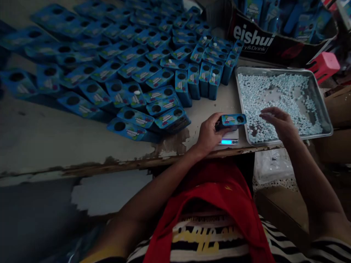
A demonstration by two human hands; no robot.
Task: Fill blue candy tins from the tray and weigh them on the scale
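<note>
My left hand (210, 134) grips a small blue printed box (233, 119), its top with a dark round hole turned up. Just beneath it sits a small digital scale (235, 139) with a lit blue display, partly covered by the box and hand. To the right, my right hand (282, 124) hovers over the metal tray (323, 109), thumb and fingers pinched together. Whatever lies between those fingertips is too small to make out. Many pale blue-white pellets (294, 116), resembling small candies, cover much of the tray's bottom.
Rows of similar blue boxes (160, 77) stand across the table's left and back, several with a white pellet on top. A black carton (279, 51) full of blue packs is behind the tray. A pink plastic stool (326, 65) stands right. The table's front edge (123, 164) is chipped.
</note>
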